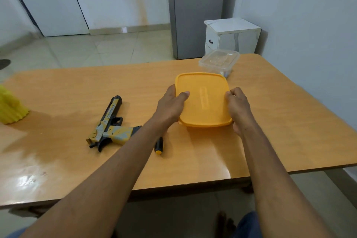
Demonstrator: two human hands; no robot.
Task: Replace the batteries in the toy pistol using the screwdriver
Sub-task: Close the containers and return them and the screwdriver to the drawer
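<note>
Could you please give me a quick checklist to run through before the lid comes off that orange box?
1. Left hand grips the box side, thumb on lid: ok.
2. Right hand grips the opposite edge: ok.
3. Box rests flat on the table: ok.
4. Pistol within reach, left of the box: ok.
5. Screwdriver at hand, partly hidden under the left forearm: ok.
6. Batteries inside the box: cannot tell.
</note>
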